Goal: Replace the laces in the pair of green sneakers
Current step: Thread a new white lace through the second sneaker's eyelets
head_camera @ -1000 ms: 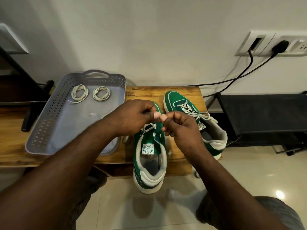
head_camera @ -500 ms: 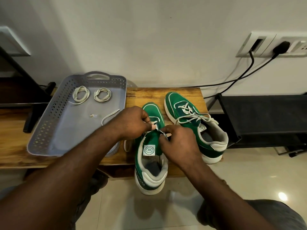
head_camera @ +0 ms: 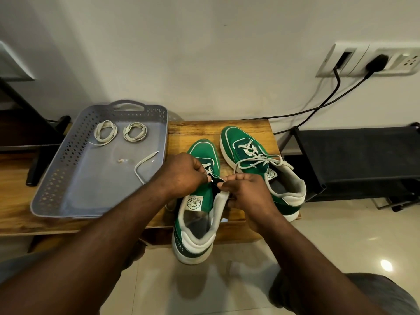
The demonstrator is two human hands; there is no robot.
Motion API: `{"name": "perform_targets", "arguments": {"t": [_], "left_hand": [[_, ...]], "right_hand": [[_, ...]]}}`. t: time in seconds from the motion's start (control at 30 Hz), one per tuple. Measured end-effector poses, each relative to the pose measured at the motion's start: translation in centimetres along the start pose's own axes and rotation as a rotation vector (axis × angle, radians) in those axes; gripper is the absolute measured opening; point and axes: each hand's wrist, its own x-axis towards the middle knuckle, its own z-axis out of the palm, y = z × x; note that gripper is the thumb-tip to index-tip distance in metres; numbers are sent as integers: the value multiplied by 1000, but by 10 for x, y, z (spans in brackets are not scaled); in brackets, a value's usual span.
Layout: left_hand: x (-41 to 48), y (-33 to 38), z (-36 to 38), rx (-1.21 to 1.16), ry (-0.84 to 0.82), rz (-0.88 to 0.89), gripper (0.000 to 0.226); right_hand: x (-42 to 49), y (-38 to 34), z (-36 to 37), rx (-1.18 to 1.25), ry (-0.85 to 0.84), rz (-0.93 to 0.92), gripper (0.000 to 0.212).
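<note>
Green canvas with white trim and white soles is noted on the near sneaker (head_camera: 204, 151) and the far sneaker (head_camera: 231, 142), which stand side by side on the wooden bench (head_camera: 197, 130), toes to the wall. A round white badge (head_camera: 194, 203) is fixed to the near sneaker's tongue; its ring of lettering is too small to be read. A like badge is seen on the far tongue, and pale lettering on the near heel is likewise illegible. The far sneaker is fully laced in white, with loose ends draped across its collar. The near sneaker is laced at the lower eyelets only, and its heel overhangs the bench edge. Its lace (head_camera: 208, 167) is pinched by the left hand (head_camera: 181, 173) above the tongue. A thin strand is pinched in the curled fingers of the right hand (head_camera: 247, 192) at the right eyelet edge. Two coiled laces (head_camera: 105, 133) and one loose lace (head_camera: 145, 163) lie in the grey tray (head_camera: 56, 169) just left of the sneakers.
</note>
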Motion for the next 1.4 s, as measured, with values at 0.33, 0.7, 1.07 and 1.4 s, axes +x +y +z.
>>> {"name": "perform_targets", "arguments": {"t": [0.33, 0.7, 1.07, 1.4], "left_hand": [[-4, 2, 9, -83, -4, -72, 9], [-5, 6, 22, -144, 100, -106, 14], [-1, 3, 25, -53, 190, -86, 20], [-1, 2, 21, 53, 112, -34, 13]], "right_hand": [[-1, 1, -2, 122, -23, 33, 9], [-1, 3, -2, 78, -18, -21, 13], [-4, 5, 1, -82, -23, -107, 14], [-7, 4, 6, -50, -18, -93, 20]]}}
